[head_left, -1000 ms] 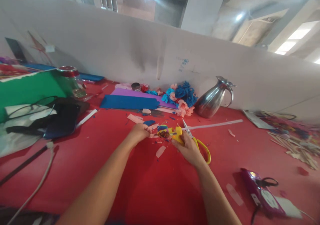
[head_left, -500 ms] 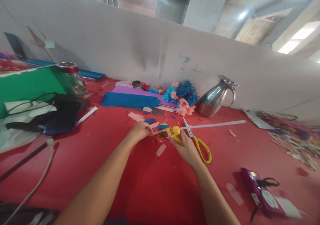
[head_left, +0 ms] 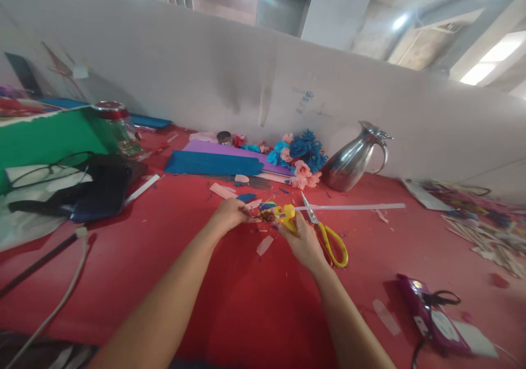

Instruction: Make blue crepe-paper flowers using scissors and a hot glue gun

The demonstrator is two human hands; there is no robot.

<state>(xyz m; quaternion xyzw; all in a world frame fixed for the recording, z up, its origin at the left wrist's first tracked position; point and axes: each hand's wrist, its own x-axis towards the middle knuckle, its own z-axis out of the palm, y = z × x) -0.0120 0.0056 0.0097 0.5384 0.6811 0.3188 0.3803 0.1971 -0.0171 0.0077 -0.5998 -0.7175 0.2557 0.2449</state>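
In my right hand (head_left: 303, 240) is a yellow glue gun (head_left: 290, 217), its nozzle pointing left. A long translucent glue stick (head_left: 357, 207) juts out of its back to the right. My left hand (head_left: 230, 214) is closed, fingertips pinched close to the nozzle; a small pale strip seems to show there, too small to make out. Just right of my right hand lie scissors with yellow handles (head_left: 337, 248). Pink paper pieces (head_left: 265, 245) and blue scraps (head_left: 246, 197) are scattered around both hands.
Paper flowers (head_left: 302, 158) and a metal jug (head_left: 349, 161) stand along the wall, beside blue paper (head_left: 213, 163). A glass jar (head_left: 121, 131) and dark phone (head_left: 101, 199) are left. A purple device (head_left: 431, 314) with a cable lies right, near wooden sticks (head_left: 485, 243).
Both hands stay almost in place. The left fingertips have shifted very slightly at the nozzle, and the glue gun has barely moved.
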